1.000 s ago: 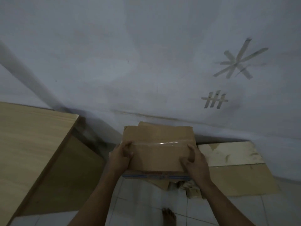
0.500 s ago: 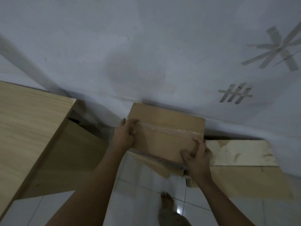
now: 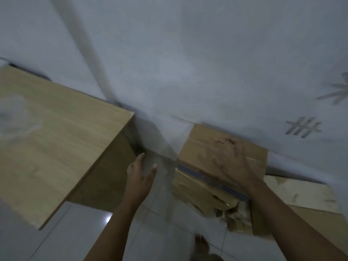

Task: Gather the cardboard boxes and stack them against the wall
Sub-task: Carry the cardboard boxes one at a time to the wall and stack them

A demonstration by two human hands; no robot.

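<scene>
Flat right hand [image 3: 235,162], grip released, steadies the taped brown cardboard box [image 3: 195,147]; left hand [image 3: 139,176] loose, empty. Square it against the white wall [image 3: 188,72].

box [image 3: 197,153]: matt brown cardboard, glossy tape | floor [image 3: 160,232]: glossy tile | table [image 3: 56,132]: wood-grain

The cardboard box [image 3: 203,147] is plain brown, with a blue stripe [image 3: 190,171] running along its lower edge. The wall [image 3: 188,63] is pale grey-white, marked with grey strips in a hash pattern [image 3: 302,128] and a star shape [image 3: 337,94]. The table [image 3: 56,129] shows light wood grain, the floor [image 3: 75,232] glossy white tiles with thin grey lines
</scene>
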